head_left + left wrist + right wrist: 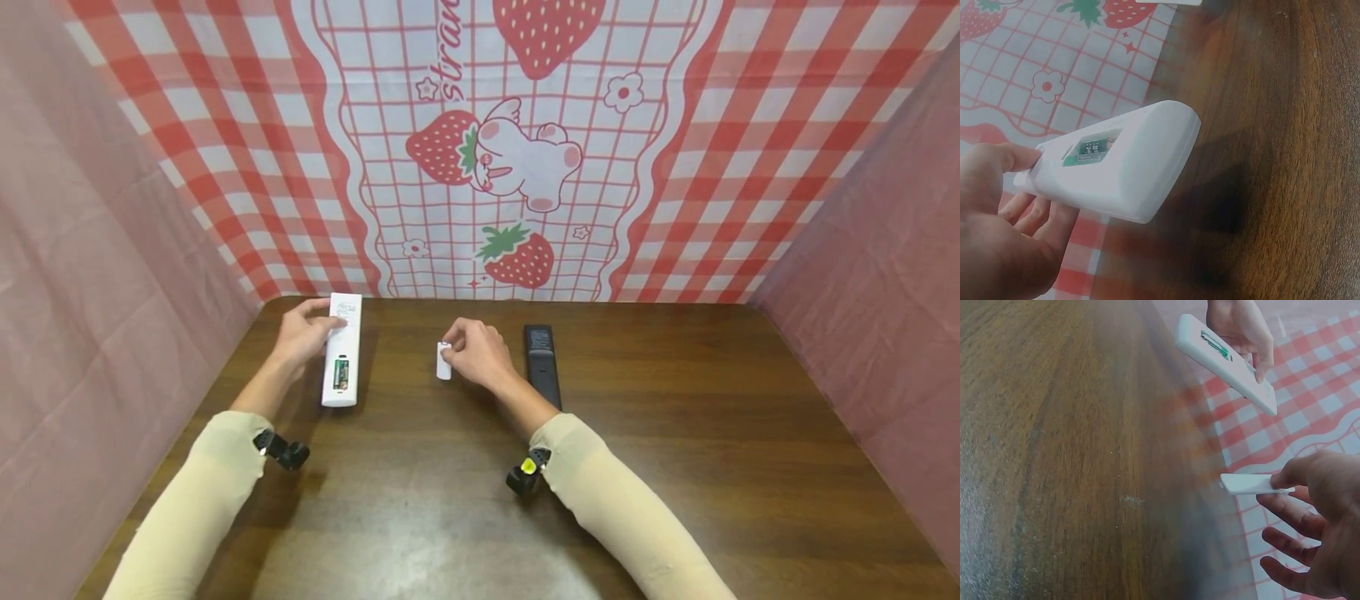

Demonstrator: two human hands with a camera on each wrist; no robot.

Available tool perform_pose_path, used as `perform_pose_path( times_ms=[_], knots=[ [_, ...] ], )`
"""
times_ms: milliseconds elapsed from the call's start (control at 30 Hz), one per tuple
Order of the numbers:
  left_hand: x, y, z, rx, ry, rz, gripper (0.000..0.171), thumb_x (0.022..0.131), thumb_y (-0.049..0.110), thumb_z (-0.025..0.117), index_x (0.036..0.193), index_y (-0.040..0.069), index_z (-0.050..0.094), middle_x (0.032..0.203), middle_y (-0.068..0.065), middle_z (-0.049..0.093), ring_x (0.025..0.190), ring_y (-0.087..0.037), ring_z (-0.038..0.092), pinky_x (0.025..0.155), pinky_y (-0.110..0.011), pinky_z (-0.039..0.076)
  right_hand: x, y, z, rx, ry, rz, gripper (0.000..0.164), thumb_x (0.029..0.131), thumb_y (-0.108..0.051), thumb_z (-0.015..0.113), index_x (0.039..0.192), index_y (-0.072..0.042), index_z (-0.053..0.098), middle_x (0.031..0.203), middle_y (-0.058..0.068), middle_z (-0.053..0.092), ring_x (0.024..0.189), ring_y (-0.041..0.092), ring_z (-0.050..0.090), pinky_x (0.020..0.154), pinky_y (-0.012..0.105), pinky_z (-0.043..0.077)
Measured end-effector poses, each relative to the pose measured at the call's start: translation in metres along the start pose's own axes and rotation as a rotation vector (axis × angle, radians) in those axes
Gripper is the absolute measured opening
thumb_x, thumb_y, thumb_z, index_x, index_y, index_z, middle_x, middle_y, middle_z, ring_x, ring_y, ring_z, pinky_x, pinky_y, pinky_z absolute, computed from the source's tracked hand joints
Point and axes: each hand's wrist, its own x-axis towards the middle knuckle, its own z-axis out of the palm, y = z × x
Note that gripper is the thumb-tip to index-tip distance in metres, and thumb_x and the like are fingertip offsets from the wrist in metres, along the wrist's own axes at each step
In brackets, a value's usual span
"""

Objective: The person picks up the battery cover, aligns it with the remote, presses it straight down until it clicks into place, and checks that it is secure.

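My left hand [302, 335] grips a white remote control [343, 333] near its far end, thumb on the back face and fingers underneath. Its back faces up, and the uncovered battery compartment [341, 375] shows green inside. In the left wrist view the remote [1141, 169] is tilted above the table. Between thumb and fingers, my right hand [480, 354] pinches a small white battery cover [443, 363]. The right wrist view has this cover [1247, 484] held edge-on, with the other fingers loosely spread below it.
A black remote control [542, 362] lies on the brown wooden table [420, 492], just right of my right hand and partly behind that forearm. A red-and-white checked cloth [247, 150] with strawberries hangs at the back. Pink cloth [97, 250] walls both sides.
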Motion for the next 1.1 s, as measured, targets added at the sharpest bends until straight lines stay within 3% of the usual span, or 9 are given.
perform_pose_path(
  times_ms=[100, 267, 433, 733, 1100],
  knots=[
    [0.0, 0.0, 0.002, 0.0, -0.002, 0.003, 0.068, 0.109, 0.01, 0.063, 0.172, 0.003, 0.039, 0.162, -0.038, 0.057, 0.081, 0.0, 0.069, 0.078, -0.022, 0.069, 0.005, 0.008, 0.006, -0.007, 0.002, 0.001, 0.013, 0.093, -0.039, 0.089, 0.1, -0.036, 0.078, 0.091, -0.017, 0.08, 0.087, 0.005, 0.073, 0.077, 0.032, 0.06],
    [-0.001, 0.002, 0.005, -0.009, -0.006, 0.008, 0.069, 0.109, 0.009, 0.063, 0.173, 0.002, 0.038, 0.163, -0.038, 0.056, 0.081, 0.001, 0.069, 0.077, -0.021, 0.068, -0.006, 0.0, -0.001, 0.025, 0.01, -0.001, 0.016, 0.094, -0.032, 0.088, 0.107, -0.026, 0.081, 0.098, -0.005, 0.086, 0.091, 0.016, 0.078, 0.079, 0.04, 0.061],
    [-0.002, 0.004, 0.007, -0.016, -0.001, 0.01, 0.069, 0.109, 0.009, 0.064, 0.173, 0.002, 0.038, 0.162, -0.038, 0.057, 0.08, 0.002, 0.069, 0.076, -0.019, 0.067, -0.012, -0.004, -0.012, 0.089, 0.006, -0.014, 0.016, 0.093, -0.033, 0.089, 0.106, -0.026, 0.082, 0.098, -0.004, 0.087, 0.09, 0.014, 0.078, 0.08, 0.037, 0.061],
    [-0.004, 0.004, 0.013, -0.013, -0.016, 0.016, 0.067, 0.109, 0.008, 0.063, 0.171, 0.002, 0.039, 0.161, -0.037, 0.059, 0.082, 0.0, 0.07, 0.079, -0.022, 0.069, -0.051, -0.049, -0.054, 0.116, 0.017, 0.008, 0.011, 0.098, -0.016, 0.084, 0.108, -0.011, 0.082, 0.103, 0.01, 0.087, 0.095, 0.025, 0.08, 0.083, 0.039, 0.064],
    [-0.003, 0.004, 0.022, -0.035, -0.018, 0.029, 0.068, 0.108, 0.008, 0.066, 0.171, 0.002, 0.04, 0.16, -0.038, 0.059, 0.079, 0.001, 0.07, 0.075, -0.019, 0.067, -0.059, -0.047, -0.062, 0.106, 0.04, 0.004, 0.012, 0.099, -0.017, 0.084, 0.109, -0.01, 0.081, 0.103, 0.01, 0.087, 0.097, 0.026, 0.082, 0.084, 0.039, 0.065]
  ],
)
